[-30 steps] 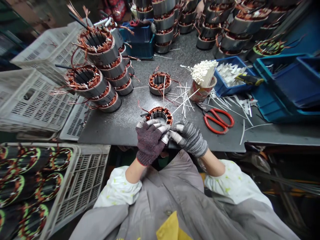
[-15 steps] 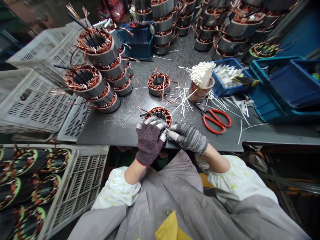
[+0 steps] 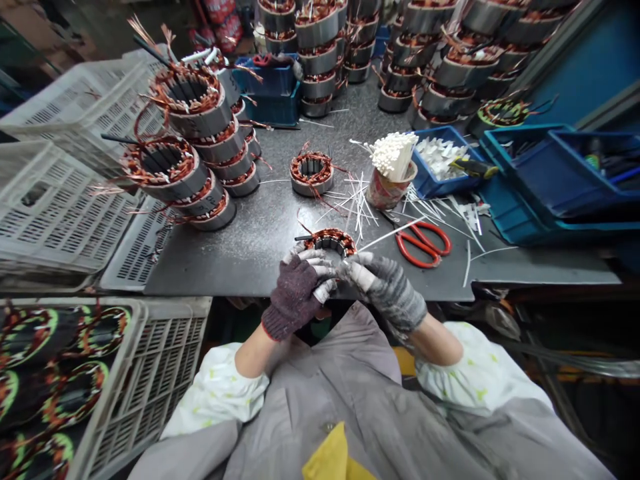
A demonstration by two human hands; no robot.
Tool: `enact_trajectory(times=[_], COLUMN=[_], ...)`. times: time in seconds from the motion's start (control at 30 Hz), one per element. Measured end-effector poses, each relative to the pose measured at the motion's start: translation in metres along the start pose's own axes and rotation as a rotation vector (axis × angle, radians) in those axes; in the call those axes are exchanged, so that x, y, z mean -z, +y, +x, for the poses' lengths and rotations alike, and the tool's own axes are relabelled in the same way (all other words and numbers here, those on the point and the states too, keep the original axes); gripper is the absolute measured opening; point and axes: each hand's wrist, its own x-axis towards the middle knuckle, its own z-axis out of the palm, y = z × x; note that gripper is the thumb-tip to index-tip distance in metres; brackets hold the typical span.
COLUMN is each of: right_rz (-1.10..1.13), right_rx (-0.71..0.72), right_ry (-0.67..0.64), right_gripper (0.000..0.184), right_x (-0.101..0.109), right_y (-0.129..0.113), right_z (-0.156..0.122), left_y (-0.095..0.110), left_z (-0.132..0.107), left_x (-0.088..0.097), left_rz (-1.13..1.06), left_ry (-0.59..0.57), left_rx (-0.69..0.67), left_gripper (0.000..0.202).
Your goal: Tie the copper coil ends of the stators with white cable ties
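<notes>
A stator (image 3: 331, 239) with copper windings and a dark lead stands at the table's front edge, its near side hidden by my fingers. My left hand (image 3: 301, 288), in a dark purple glove with pale fingertips, grips its near left side. On the near right, my right hand (image 3: 387, 285), in a grey glove, has its fingers pinched together at the winding. A white cable tie (image 3: 393, 233) slants up and right from those fingertips; its lower end is hidden. Another stator (image 3: 312, 175) sits farther back on the table.
Loose white ties (image 3: 361, 203) lie beside a cup (image 3: 389, 190) packed with more. Red-handled scissors (image 3: 424, 245) rest to the right, near blue bins (image 3: 520, 200). Stacked stators (image 3: 210, 143) rise at left and at the back. Plastic crates (image 3: 55, 213) stand on the left.
The view has shifted slightly. The stator appears tilted nearer to me, and the cable tie now slopes lower to the right. My right hand's fingers have lifted and turned at the winding.
</notes>
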Motion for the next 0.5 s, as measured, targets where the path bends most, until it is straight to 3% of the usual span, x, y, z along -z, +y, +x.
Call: enact_trajectory(times=[0.13,0.23,0.3,0.33,0.4,0.5], right_rz=[-0.242,-0.376,-0.643,-0.812,-1.031,-1.036], right_rx=[0.131,0.17,0.146,0.099,-0.01,-0.012], right_ry=[-0.014,0.177,0.322,0.314,0.17,0.069], right_gripper=[0.029,0.035,0.035,0.033,0.039,0.046], right_x=[0.019,0.067,0.108,0.127,0.157,0.174], right_y=[-0.017,-0.019,-0.012,-0.005,0.013,0.042], right_z=[0.018,0.031,0.043,0.05,0.062,0.074], left_y=[0.015,0.027,0.029,0.026,0.019,0.008], left_z=[0.003,0.005,0.008,0.01,0.013,0.013], left_x=[0.002,-0.005,-0.01,-0.01,-0.006,0.01], left_rz=[0.007,0.112,0.164,0.175,0.168,0.157], left_ry=[-0.052,0.025,0.038,0.027,-0.012,-0.03], left_rx=[0.061,0.174,0.195,0.19,0.17,0.143], left_gripper=[0.013,0.01,0.009,0.009,0.008,0.01])
